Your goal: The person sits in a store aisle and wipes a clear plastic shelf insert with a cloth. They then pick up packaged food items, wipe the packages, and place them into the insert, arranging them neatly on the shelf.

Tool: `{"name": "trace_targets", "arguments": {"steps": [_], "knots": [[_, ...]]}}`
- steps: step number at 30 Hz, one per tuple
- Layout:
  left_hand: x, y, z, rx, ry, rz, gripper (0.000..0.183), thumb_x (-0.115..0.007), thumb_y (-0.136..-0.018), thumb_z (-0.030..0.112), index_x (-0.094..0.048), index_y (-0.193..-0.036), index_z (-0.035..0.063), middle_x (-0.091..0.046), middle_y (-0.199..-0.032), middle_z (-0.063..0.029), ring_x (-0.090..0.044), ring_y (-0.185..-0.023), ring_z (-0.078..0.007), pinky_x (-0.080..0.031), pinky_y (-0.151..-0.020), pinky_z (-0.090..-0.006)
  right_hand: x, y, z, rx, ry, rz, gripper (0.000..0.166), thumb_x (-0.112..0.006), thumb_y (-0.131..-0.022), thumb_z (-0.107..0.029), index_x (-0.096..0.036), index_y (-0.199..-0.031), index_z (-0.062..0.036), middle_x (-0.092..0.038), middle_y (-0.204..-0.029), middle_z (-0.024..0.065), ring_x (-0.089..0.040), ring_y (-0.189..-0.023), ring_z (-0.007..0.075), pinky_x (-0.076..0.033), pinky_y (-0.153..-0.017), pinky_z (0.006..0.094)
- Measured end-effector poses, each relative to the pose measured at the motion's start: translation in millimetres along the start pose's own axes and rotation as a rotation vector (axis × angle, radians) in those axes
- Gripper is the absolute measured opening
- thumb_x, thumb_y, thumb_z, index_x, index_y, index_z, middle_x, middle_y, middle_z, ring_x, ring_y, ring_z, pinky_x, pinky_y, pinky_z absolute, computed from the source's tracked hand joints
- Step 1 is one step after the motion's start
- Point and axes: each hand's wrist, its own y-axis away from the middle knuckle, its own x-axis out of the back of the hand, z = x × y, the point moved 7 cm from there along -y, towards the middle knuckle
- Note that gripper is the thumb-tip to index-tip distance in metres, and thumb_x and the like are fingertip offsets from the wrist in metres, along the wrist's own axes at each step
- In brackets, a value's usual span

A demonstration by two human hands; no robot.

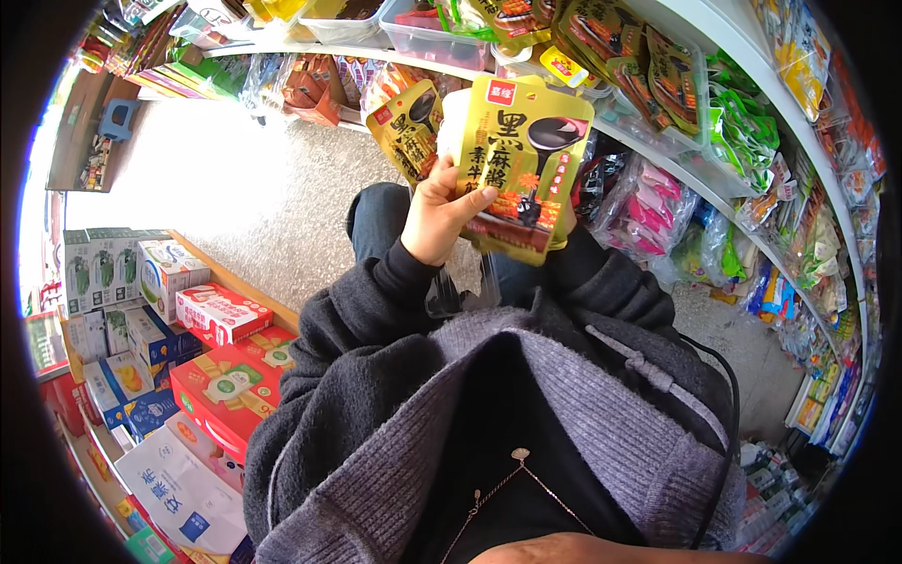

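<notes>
My left hand (442, 211) grips the near left edge of a gold snack pouch (525, 169) in front of my chest, its thumb across the printed front. Most of my right hand (568, 217) is hidden behind that pouch; only a bit shows at its right edge, against the packs. At least one more gold packet edge shows behind the front pouch. Another gold snack pouch (407, 130) stands tilted just beyond my left hand; what supports it is hidden. Below the pouches, a clear plastic container (458, 285) rests at my lap, partly covered by my sleeves.
Curved white shelves (712, 194) run ahead and right, with clear bins of pouches (655, 70) and bagged snacks (652, 204) beneath. Stacked cartons (232, 388) stand at left. A blue plastic stool (118, 118) is at the far left beyond the speckled floor (317, 166).
</notes>
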Motion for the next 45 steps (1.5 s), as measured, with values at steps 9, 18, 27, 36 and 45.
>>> {"name": "trace_targets", "arguments": {"steps": [9, 18, 27, 36, 45], "knots": [[25, 3, 26, -0.058, -0.018, 0.181, 0.018, -0.057, -0.09, 0.006, -0.057, -0.106, -0.0021, -0.066, -0.095, -0.006, -0.062, -0.08, -0.0099, -0.051, -0.071, -0.0235, -68, 28, -86, 0.746, 0.832, 0.354, 0.035, -0.047, -0.095, -0.018, -0.046, -0.123, 0.0024, -0.059, -0.113, 0.0113, -0.06, -0.1, 0.0176, -0.049, -0.085, 0.0317], [-25, 21, 44, -0.365, -0.731, -0.087, 0.027, -0.065, -0.077, 0.0, -0.058, -0.104, -0.0015, -0.061, -0.099, -0.0129, -0.06, -0.088, -0.0239, -0.047, -0.08, -0.0332, -110, 3, -35, 0.86, 2.216, 0.109, 0.059, -0.067, -0.066, -0.018, -0.052, -0.121, -0.0023, -0.055, -0.121, 0.0188, -0.051, -0.113, 0.0379, -0.038, -0.097, 0.0427], [-15, 24, 64, -0.237, -0.518, -0.151, 0.029, -0.057, -0.088, 0.004, -0.051, -0.115, -0.0048, -0.059, -0.107, -0.009, -0.055, -0.099, -0.017, -0.043, -0.087, -0.0282, -16, 23, -50, 0.287, 0.476, 0.325, 0.042, -0.048, -0.096, -0.029, -0.043, -0.128, -0.0025, -0.057, -0.118, 0.01, -0.06, -0.1, 0.0164, -0.05, -0.084, 0.0299], [12, 27, 58, 0.025, 0.313, -0.015, 0.042, -0.053, -0.087, 0.011, -0.043, -0.125, -0.0039, -0.058, -0.117, -0.0169, -0.061, -0.101, -0.0274, -0.051, -0.088, -0.0408, -25, 19, -39, 0.29, 0.608, 0.317, 0.043, -0.061, -0.087, -0.006, -0.046, -0.127, -0.006, -0.057, -0.119, 0.0053, -0.055, -0.108, 0.0153, -0.044, -0.093, 0.0323], [93, 16, 86, -0.245, 0.309, 0.349, 0.037, -0.044, -0.093, 0.016, -0.042, -0.124, -0.0045, -0.058, -0.114, -0.0208, -0.061, -0.101, -0.0353, -0.052, -0.087, -0.0481, -46, 11, -42, 0.376, 0.494, 0.229, 0.045, -0.063, -0.086, -0.009, -0.044, -0.127, -0.0038, -0.057, -0.118, 0.0078, -0.057, -0.104, 0.0178, -0.048, -0.089, 0.0347]]}}
